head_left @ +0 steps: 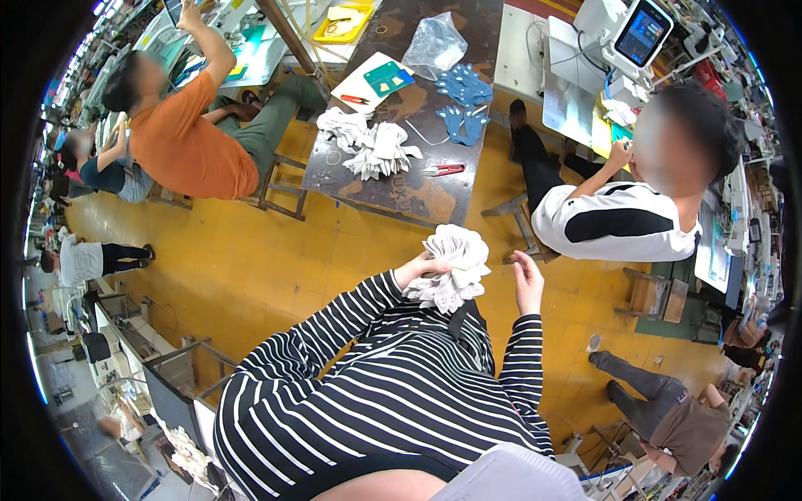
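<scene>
My left hand (420, 270) is closed around the middle of a thick bundle of white cut fabric pieces (456, 260), whose layered edges fan out above and below the fingers. The bundle is in front of my waist, short of the table. To its right, my right hand (527, 282) is raised, fingers apart and nothing in them. On the near part of the dark table (334, 175) lie similar white bundles (383, 152). Red-handled thread snips (444, 169) rest at their right. Blue fabric pieces (463, 123) are stacked farther back.
A clear plastic bag (436, 46), a green card (389, 78) and a red cutter (355, 99) lie farther back on the table. One seated person in orange (188, 142) is on the left, another in white and black (622, 217) on the right, near stools (522, 221).
</scene>
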Demonstrator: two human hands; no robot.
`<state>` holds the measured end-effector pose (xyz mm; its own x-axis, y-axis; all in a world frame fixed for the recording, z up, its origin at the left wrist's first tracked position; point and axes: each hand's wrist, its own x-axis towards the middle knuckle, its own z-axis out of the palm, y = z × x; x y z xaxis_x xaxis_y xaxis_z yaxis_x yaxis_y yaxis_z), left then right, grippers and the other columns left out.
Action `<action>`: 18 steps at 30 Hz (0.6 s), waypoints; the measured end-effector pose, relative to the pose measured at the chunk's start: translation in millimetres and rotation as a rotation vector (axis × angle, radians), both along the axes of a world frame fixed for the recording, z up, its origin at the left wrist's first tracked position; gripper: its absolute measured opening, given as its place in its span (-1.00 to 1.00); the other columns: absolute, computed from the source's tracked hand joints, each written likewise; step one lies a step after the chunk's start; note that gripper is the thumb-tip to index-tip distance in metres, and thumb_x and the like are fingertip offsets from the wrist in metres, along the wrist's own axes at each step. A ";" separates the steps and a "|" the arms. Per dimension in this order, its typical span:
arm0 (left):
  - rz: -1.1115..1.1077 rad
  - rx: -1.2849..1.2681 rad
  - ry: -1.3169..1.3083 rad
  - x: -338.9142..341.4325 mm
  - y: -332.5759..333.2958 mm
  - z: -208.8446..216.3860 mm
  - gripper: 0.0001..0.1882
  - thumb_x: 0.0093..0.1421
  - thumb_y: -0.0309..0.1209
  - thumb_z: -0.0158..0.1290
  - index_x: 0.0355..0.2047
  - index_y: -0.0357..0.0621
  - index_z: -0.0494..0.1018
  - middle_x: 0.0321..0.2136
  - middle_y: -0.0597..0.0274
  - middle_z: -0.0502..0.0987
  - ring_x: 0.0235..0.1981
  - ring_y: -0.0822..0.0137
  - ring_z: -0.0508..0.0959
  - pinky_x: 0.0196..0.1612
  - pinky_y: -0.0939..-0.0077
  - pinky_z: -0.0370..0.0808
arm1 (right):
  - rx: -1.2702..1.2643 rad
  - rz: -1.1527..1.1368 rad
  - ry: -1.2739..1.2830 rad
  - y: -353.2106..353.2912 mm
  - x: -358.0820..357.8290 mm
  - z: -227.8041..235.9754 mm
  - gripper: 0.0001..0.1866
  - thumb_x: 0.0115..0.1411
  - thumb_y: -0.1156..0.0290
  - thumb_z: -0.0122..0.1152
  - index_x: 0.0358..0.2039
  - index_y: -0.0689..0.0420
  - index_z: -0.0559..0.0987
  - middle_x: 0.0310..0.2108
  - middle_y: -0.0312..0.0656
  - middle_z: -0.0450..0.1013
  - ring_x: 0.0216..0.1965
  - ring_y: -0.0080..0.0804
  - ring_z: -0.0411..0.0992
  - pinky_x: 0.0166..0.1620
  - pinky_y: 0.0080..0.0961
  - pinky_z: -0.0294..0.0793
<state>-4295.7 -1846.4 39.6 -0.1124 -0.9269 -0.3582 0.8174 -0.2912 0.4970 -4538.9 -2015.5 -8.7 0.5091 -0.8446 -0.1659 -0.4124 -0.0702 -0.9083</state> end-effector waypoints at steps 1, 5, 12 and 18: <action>-0.002 -0.008 0.012 -0.9 -5.1 -3.9 -0.36 0.17 -0.40 0.06 0.22 -0.30 0.12 0.06 -0.05 0.41 0.05 0.15 0.49 0.12 0.31 0.45 | -0.062 -0.029 -0.028 -6.3 3.5 9.9 -0.74 0.25 0.53 0.07 -0.05 0.26 0.51 -0.17 -0.16 0.54 -0.15 -0.51 0.49 -0.04 -0.56 0.44; 0.013 -0.059 0.079 -7.0 -28.6 -0.3 -0.39 0.20 -0.35 0.04 0.21 -0.32 0.16 0.06 -0.05 0.43 0.03 0.18 0.51 0.08 0.33 0.47 | -0.657 -0.186 0.182 -40.2 2.5 60.2 -0.50 0.21 0.46 0.17 0.16 0.14 0.34 0.22 -0.06 0.19 0.24 -0.19 0.13 0.24 -0.27 0.16; 0.147 0.158 0.141 -2.0 -68.7 -1.3 -0.41 0.18 -0.41 0.08 0.18 -0.28 0.16 -0.03 -0.04 0.47 -0.05 0.15 0.56 0.00 0.27 0.55 | -1.139 -0.660 0.200 -126.3 -24.8 94.8 -0.15 0.13 0.40 0.31 0.30 0.08 -0.01 0.34 0.05 -0.15 0.35 0.05 -0.12 0.33 0.04 -0.03; 0.404 0.211 0.078 8.8 -74.9 -26.4 -0.39 0.17 -0.48 0.09 0.20 -0.26 0.14 -0.01 -0.01 0.45 -0.04 0.15 0.54 0.00 0.27 0.54 | -0.423 -0.166 -0.240 -95.0 30.4 59.7 -0.47 0.19 0.41 0.19 0.16 0.24 0.30 0.12 -0.03 0.27 0.16 -0.15 0.24 0.23 -0.27 0.23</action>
